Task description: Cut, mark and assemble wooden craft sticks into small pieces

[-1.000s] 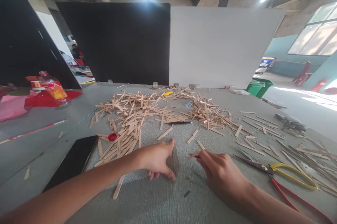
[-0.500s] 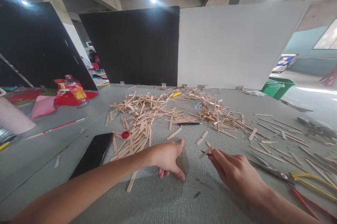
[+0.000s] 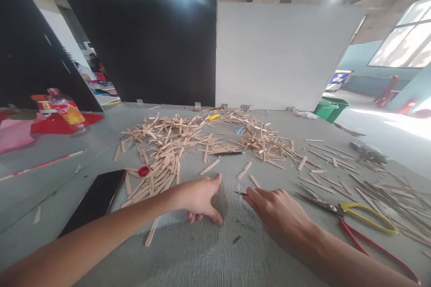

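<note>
My left hand (image 3: 202, 200) rests low over the grey tabletop, thumb and index finger spread wide and the other fingers curled under; nothing shows in its grasp. To its right, my right hand (image 3: 271, 206) is closed around a thin dark pointed tool (image 3: 239, 193), whose tip points left. A small pale sliver of wood (image 3: 239, 188) is at that tip; whether they touch I cannot tell. Just beyond my hands lie loose wooden craft sticks (image 3: 244, 170). Behind them is a black pen (image 3: 229, 153).
A pile of craft sticks (image 3: 164, 156) spreads across the table. A black phone (image 3: 96, 199) and red cap (image 3: 143, 171) lie left; scissors (image 3: 336, 209) with yellow and red handles lie right. A bottle (image 3: 69, 114) stands far left. Black (image 3: 151, 53) and white panels (image 3: 276, 58) rise behind.
The view has shifted right, so things appear further left. In my right hand, the wood piece at the fingertips looks smaller and the tool's dark tip shows more. My left hand keeps its pose.
</note>
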A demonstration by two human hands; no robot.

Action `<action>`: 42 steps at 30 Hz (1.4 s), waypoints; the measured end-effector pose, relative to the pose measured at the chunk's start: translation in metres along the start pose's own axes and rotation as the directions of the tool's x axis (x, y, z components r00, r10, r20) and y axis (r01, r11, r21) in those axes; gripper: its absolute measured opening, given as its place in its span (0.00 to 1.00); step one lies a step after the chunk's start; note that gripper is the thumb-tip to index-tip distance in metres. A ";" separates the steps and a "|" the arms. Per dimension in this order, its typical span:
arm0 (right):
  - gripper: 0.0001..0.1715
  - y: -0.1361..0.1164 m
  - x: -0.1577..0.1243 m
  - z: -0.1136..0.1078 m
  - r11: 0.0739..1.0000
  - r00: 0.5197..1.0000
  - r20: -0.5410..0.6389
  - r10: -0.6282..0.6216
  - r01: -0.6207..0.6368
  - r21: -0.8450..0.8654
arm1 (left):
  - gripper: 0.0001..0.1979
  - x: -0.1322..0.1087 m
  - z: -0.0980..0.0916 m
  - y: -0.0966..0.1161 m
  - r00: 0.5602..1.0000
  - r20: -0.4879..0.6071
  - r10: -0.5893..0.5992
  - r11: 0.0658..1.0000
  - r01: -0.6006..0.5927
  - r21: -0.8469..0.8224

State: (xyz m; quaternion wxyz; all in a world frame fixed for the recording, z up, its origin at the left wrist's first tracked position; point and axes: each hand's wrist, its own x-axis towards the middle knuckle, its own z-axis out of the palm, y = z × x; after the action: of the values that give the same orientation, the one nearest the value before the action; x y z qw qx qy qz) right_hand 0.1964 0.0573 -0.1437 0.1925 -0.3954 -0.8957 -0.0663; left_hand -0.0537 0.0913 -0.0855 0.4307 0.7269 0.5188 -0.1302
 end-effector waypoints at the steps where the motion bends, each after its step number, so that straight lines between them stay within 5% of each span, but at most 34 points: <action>1: 0.25 0.001 0.000 0.001 1.000 1.000 -0.010 -0.003 0.003 0.004 | 0.70 0.000 0.000 0.001 1.000 -0.005 0.002 1.000 -0.001 0.008; 11: 0.27 0.007 -0.001 0.010 0.995 0.989 -0.140 -0.046 0.058 0.087 | 0.69 -0.004 -0.003 0.008 0.999 0.027 -0.033 0.999 0.033 0.005; 27: 0.28 0.012 0.001 0.011 0.990 1.000 -0.008 -0.001 0.002 0.144 | 0.70 -0.001 -0.002 0.004 1.000 -0.001 -0.011 1.000 0.011 -0.018; 42: 0.27 0.012 0.000 0.008 0.991 0.997 -0.078 0.003 0.007 0.132 | 0.69 -0.001 -0.002 0.002 1.000 0.009 -0.020 1.000 0.020 -0.016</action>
State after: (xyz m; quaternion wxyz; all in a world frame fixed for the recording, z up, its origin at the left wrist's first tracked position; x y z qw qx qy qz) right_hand 0.2031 0.0671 -0.1512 0.2529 -0.3780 -0.8903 -0.0226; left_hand -0.0527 0.0916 -0.0825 0.4374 0.7175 0.5254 -0.1334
